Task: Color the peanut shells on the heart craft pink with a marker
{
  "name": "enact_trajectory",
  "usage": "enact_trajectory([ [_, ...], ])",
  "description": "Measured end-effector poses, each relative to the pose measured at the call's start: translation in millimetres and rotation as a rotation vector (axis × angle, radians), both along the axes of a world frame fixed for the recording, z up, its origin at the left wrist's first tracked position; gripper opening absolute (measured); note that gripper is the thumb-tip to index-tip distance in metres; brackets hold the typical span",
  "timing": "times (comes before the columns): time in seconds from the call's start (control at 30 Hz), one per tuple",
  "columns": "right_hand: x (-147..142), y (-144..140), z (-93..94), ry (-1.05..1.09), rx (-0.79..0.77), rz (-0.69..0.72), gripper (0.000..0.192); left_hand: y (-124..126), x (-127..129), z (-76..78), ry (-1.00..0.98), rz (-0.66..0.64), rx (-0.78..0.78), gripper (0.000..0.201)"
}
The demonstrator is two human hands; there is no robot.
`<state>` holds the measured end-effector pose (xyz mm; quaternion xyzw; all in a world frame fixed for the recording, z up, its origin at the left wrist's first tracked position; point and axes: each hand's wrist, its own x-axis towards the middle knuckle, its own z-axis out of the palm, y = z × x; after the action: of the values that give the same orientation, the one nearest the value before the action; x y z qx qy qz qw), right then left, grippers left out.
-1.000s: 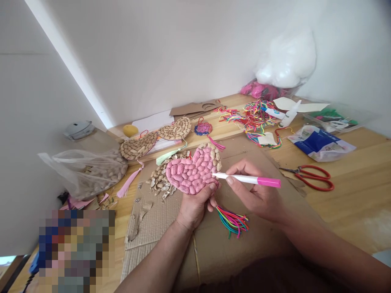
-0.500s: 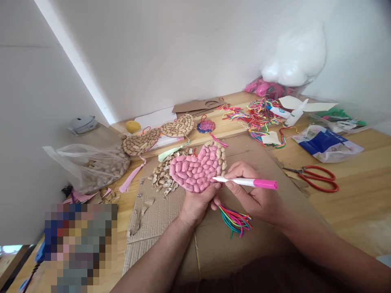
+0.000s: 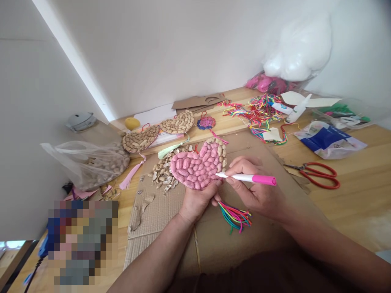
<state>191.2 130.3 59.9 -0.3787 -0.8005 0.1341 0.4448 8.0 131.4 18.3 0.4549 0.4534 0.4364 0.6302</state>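
Two hands closed — peanut-shell heart [image 3: 198, 165] gripped underneath by left hand [image 3: 197, 201], pink marker [image 3: 249, 178] pinched by right hand [image 3: 256, 191], tip on heart's right edge.

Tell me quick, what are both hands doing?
Left hand: closed, holding the pink peanut-shell heart from below.
Right hand: closed on the pink marker, tip at the heart's edge.

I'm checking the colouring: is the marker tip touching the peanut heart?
Touching. The head view shows the marker in the right hand with its tip meeting the edge of the heart, no gap visible.
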Motion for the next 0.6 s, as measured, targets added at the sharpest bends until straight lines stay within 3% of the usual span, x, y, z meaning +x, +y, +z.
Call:
enact_trajectory([
  [0.6, -0.6, -0.7, 5.1, 0.019, -0.005, -0.002, 0.007, -0.5, -1.2, 0.4, 0.037, -0.037, 0.004, 0.043],
])
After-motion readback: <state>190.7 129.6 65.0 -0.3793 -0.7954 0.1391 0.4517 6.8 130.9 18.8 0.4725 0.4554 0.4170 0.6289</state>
